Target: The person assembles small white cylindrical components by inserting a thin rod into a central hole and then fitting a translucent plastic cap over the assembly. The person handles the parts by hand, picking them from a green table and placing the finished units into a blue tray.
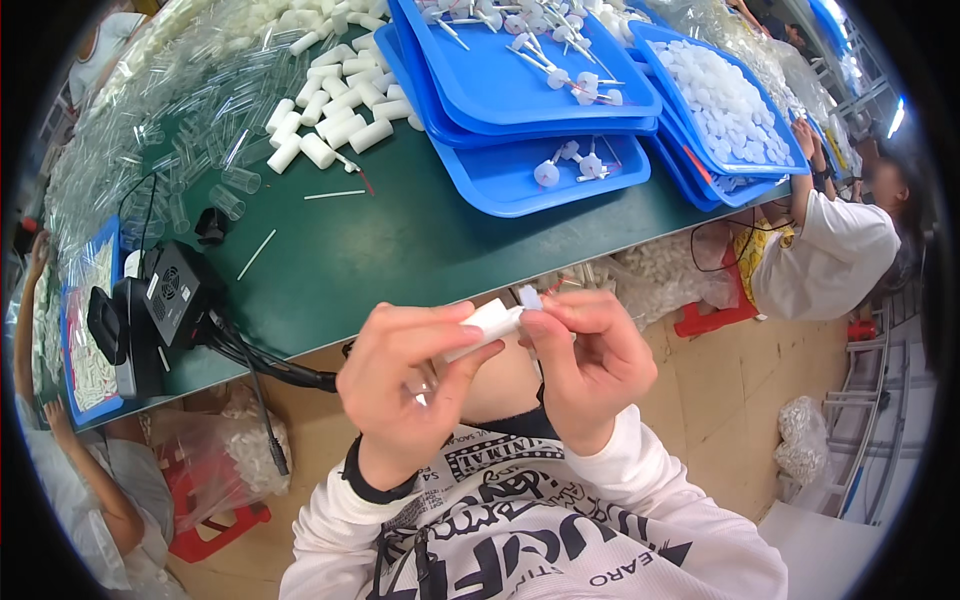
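While the white tube (487,325) shows only its upper end, the rest is hidden behind the left hand (405,390), and the small pale part (529,296) at its tip is too blurred to identify. Both hands are raised close together below the edge of the green table (400,250). The left hand's fingers pinch the tube, and the right hand (590,365) curls its fingertips onto the tip.

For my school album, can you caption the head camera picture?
Left hand and right hand hold a white tube beside a green table.
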Available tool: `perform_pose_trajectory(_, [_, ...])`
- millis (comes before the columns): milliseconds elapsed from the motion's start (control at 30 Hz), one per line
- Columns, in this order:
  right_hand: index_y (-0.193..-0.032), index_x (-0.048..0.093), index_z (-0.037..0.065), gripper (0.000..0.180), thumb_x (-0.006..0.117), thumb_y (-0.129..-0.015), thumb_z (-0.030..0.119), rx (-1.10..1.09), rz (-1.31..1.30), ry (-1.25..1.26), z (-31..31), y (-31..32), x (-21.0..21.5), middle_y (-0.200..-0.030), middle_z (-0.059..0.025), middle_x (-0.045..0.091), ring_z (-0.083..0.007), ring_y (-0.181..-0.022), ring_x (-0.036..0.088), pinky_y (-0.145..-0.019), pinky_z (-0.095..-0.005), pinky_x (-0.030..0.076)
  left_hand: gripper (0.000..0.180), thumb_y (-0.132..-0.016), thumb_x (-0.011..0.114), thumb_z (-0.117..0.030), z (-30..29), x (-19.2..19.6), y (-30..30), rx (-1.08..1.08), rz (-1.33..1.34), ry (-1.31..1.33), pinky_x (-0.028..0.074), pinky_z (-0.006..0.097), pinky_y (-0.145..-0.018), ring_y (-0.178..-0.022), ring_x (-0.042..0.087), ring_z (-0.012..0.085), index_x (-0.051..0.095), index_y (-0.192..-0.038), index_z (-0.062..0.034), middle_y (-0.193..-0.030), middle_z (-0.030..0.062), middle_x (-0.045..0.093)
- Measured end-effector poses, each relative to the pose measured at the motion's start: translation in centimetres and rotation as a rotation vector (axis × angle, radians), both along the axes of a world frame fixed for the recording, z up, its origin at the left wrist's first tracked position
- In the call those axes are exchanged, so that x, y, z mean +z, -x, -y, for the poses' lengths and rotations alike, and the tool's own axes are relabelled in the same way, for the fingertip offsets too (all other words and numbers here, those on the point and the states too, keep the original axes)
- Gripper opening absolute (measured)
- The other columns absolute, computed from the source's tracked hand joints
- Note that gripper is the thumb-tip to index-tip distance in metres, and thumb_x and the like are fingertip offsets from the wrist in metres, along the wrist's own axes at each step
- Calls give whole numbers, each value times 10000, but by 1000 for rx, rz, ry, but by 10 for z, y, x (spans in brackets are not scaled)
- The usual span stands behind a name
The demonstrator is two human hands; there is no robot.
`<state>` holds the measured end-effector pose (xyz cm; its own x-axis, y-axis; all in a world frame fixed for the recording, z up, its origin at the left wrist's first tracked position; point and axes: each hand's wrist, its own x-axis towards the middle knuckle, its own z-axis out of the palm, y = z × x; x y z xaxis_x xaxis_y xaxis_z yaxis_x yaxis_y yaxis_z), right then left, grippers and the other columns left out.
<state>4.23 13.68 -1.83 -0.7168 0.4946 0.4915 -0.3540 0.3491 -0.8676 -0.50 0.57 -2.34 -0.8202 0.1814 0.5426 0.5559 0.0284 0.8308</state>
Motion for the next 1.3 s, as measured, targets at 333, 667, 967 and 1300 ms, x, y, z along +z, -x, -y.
perform_pose_trajectory(333, [-937,594,-76,219,680,-736,-56,535,159,444,-20,9,16,-964,-193,625,-234,-921,620,-804,-318,515,307,-650,727,99,14,4,-5,-105,129,-41,492,238,-659,-818,600,169,566,-888,-8,-904,123,613])
perform_pose_trajectory(667, [-882,610,-68,204,704,-701,-71,459,184,578,-9,8,12,-932,-192,643,-268,-928,627,-806,-342,513,287,-654,738,73,16,3,-3,-103,85,12,465,217,-585,-762,586,130,585,-886,1,-894,133,647])
perform_pose_trajectory(967, [-877,628,-66,222,730,-680,-48,466,35,265,-6,7,-6,-963,-194,643,-270,-923,633,-800,-334,506,259,-615,774,29,13,0,0,-8,120,-32,384,201,-485,-636,578,109,657,-837,-32,-805,100,679])
perform_pose_trajectory(1300, [-1036,586,-64,335,685,-716,-69,572,184,270,-22,5,-9,-1053,-183,614,-231,-957,615,-847,-330,506,278,-701,692,89,12,8,-1,-258,486,-256,496,227,-696,-866,611,151,609,-960,30,-948,104,633])
